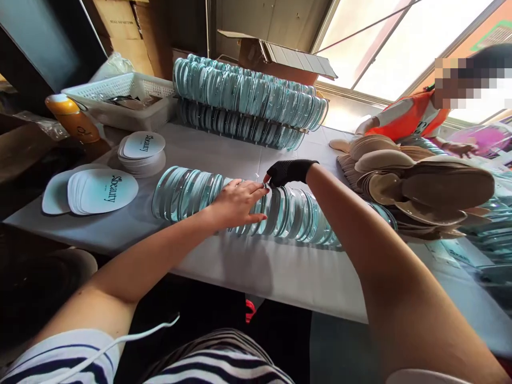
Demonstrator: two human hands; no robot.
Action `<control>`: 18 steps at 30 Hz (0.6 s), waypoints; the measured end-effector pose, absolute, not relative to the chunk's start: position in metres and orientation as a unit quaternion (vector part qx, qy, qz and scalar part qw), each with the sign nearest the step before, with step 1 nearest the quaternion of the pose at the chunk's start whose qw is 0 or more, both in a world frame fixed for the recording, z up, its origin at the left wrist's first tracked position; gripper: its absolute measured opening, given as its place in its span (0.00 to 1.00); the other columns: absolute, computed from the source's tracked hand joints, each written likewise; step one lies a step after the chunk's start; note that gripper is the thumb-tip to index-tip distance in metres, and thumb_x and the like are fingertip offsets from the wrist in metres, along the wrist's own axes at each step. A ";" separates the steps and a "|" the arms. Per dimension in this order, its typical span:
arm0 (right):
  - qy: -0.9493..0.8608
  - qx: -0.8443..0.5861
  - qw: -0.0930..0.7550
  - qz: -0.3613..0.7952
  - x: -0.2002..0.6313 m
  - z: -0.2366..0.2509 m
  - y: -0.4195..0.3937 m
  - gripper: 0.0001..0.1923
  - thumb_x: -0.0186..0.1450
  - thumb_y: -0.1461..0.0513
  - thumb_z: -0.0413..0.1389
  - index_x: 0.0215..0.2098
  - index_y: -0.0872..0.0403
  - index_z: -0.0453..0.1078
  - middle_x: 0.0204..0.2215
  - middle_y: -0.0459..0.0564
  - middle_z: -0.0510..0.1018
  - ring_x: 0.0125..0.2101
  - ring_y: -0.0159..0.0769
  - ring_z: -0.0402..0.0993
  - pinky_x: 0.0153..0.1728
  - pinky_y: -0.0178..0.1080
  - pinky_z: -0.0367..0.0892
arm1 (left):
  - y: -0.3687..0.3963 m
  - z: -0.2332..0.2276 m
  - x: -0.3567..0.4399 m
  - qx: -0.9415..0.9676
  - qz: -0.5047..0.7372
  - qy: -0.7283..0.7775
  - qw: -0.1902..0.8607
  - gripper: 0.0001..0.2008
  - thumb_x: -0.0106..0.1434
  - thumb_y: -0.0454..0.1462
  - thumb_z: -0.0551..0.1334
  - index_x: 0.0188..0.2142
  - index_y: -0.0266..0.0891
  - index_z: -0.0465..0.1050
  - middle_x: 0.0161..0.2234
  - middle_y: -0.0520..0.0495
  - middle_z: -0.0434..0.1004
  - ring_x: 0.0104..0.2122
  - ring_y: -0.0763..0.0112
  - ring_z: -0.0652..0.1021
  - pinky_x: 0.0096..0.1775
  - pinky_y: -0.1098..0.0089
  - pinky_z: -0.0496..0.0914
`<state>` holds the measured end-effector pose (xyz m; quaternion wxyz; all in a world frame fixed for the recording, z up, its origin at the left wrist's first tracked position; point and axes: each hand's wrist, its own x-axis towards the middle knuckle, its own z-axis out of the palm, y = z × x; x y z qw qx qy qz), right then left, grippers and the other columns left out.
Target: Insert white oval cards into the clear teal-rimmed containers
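A row of clear, rounded, upright pieces with pale rims stands across the table in front of me. My left hand lies over the top of this row, fingers stretched out and thumb spread along its near side. Just right of it, my right hand, in a black fingerless glove, reaches over the row. Its fingers are bent down and closed at the rim of one clear piece, with the fingertips partly hidden. The two hands nearly touch at the fingertips.
White ovals printed "beauty" lie in stacks at left. Behind stand stacked rows of clear pieces, a white basket, an orange bottle and a cardboard box. Tan ovals are heaped at right, near a person in an orange vest.
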<state>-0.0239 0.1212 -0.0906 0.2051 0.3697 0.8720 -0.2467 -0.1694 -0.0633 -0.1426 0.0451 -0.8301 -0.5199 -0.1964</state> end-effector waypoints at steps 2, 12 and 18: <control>0.887 0.349 0.190 -0.233 -0.025 -0.089 0.115 0.24 0.58 0.68 0.56 0.53 0.57 0.73 0.30 0.46 0.80 0.26 0.26 0.70 0.32 0.31 0.66 | -0.063 -0.143 -0.169 -0.832 -0.194 -0.518 0.045 0.31 0.62 0.54 0.58 0.61 0.44 0.61 0.61 0.44 0.65 0.59 0.55 0.66 0.61 0.53 0.54; 0.938 0.339 -0.032 -0.060 0.021 -0.087 0.011 0.11 0.60 0.65 0.54 0.34 0.56 0.79 0.30 0.49 0.82 0.33 0.35 0.77 0.34 0.31 0.64 | -0.066 -0.138 -0.169 -0.819 -0.179 -0.544 0.029 0.31 0.62 0.55 0.56 0.60 0.44 0.62 0.61 0.46 0.66 0.58 0.58 0.67 0.60 0.57 0.54; 0.901 0.426 -0.056 -0.050 0.040 -0.180 -0.084 0.13 0.67 0.64 0.49 0.40 0.51 0.77 0.39 0.48 0.81 0.37 0.36 0.78 0.35 0.33 0.64 | -0.067 -0.133 -0.168 -0.816 -0.160 -0.555 0.008 0.31 0.62 0.55 0.56 0.61 0.45 0.60 0.61 0.47 0.65 0.60 0.58 0.65 0.60 0.59 0.53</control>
